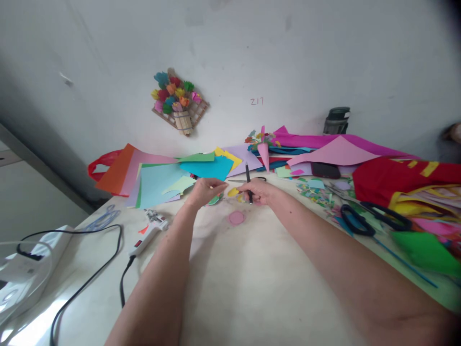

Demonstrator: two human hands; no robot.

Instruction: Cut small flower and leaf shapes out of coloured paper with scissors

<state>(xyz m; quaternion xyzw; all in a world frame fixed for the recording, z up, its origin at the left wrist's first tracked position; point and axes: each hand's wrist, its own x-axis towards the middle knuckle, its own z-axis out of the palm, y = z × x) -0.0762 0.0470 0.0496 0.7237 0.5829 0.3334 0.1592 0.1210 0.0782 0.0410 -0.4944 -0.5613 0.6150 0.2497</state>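
My left hand (206,189) reaches across the pale table (252,278) with fingers pinched together over a small green paper piece (215,200). My right hand (260,191) is closed around a black pen (248,181) that stands nearly upright. A small yellow paper piece (233,192) lies between the two hands. A pink paper circle (236,218) lies on the table just in front of them.
Coloured paper sheets (162,175) are piled at the back left and back right. A glue gun (149,230) with a black cord lies to the left. Black scissors (374,218) and paper scraps (317,190) lie to the right. A paper flower craft (178,103) hangs on the wall.
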